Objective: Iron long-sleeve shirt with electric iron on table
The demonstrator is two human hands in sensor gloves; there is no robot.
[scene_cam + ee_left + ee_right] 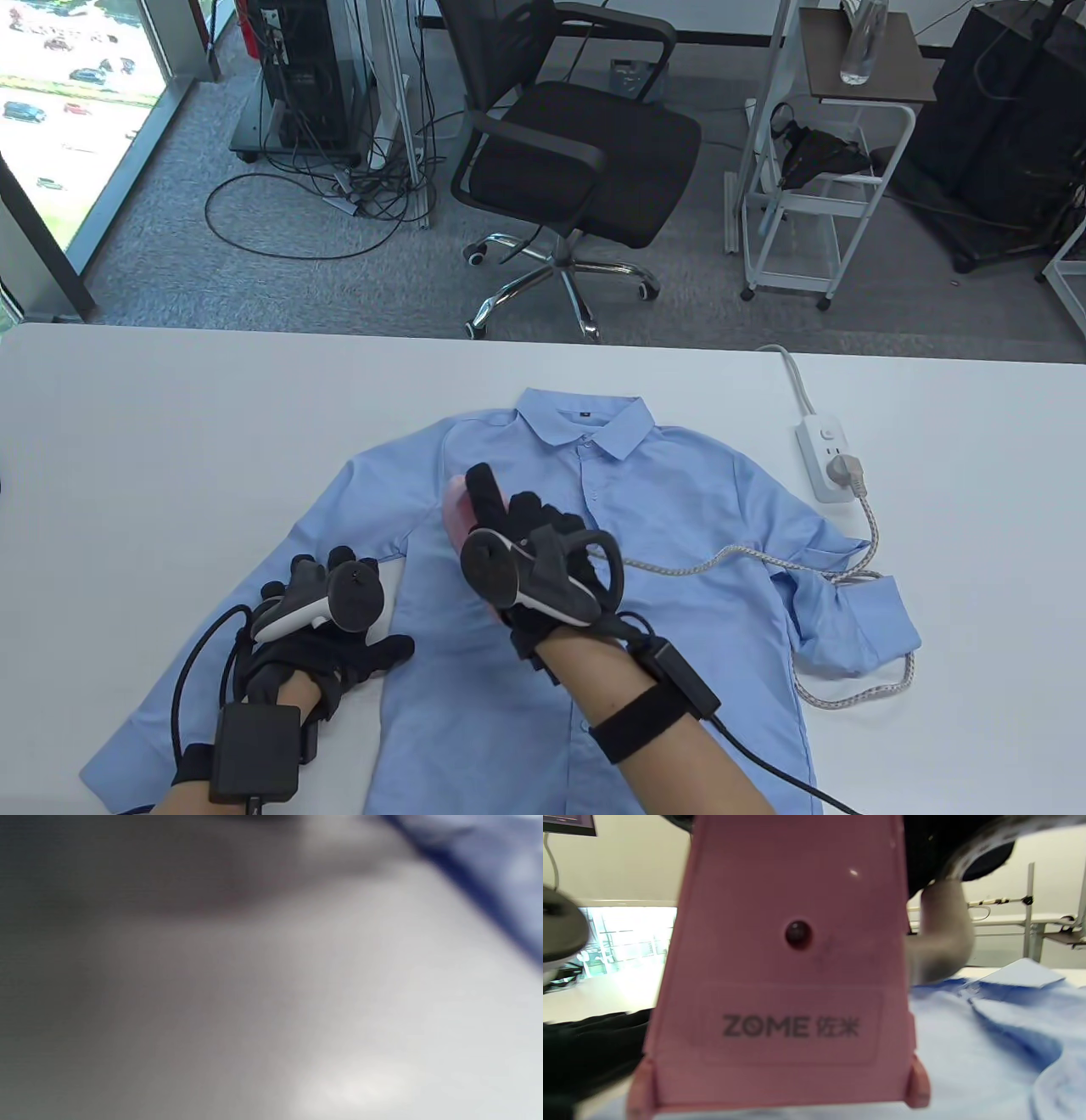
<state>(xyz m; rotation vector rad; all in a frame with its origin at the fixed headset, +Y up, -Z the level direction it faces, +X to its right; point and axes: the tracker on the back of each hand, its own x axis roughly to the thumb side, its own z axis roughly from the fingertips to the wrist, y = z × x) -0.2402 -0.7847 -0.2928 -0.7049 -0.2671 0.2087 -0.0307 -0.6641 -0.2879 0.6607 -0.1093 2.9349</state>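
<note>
The pink iron [456, 512] is gripped by the right hand [530, 564] on the shirt [679, 543]; beside it, the left hand [327, 624] is pressed flat, fingers spread, on the sleeve.

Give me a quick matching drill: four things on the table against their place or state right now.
1. iron
2. left hand
3. plug
4. collar

a. in the power strip
b. far end of the shirt
c. in the right hand
d. flat on the shirt's near left side

Pairs: 1-c, 2-d, 3-a, 4-b
</note>
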